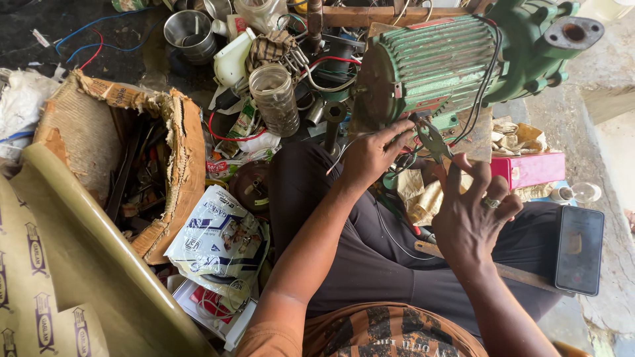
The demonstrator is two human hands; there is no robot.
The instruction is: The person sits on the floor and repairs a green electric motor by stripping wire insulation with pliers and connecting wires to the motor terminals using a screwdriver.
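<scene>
Hands at a ribbed green motor

Thin wire (344, 153) is pinched in the left hand (372, 155) below the finned cast-metal motor (430, 66); the right hand (473, 211), fingers loosely curled, grips metal pliers (433, 140). A glossy black phone (579, 248) lies nearby.

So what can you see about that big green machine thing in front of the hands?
The green motor looks like painted metal, dusty and worn. Its round body lies on its side and has ribs running along it. A chunkier pump-like end at the right carries a grey flange with a hole. A reddish strip runs along the top, and black wires hang down its side. The left hand reaches its lower edge with thin wire in its fingers; the right hand holds pliers just below it.
</scene>
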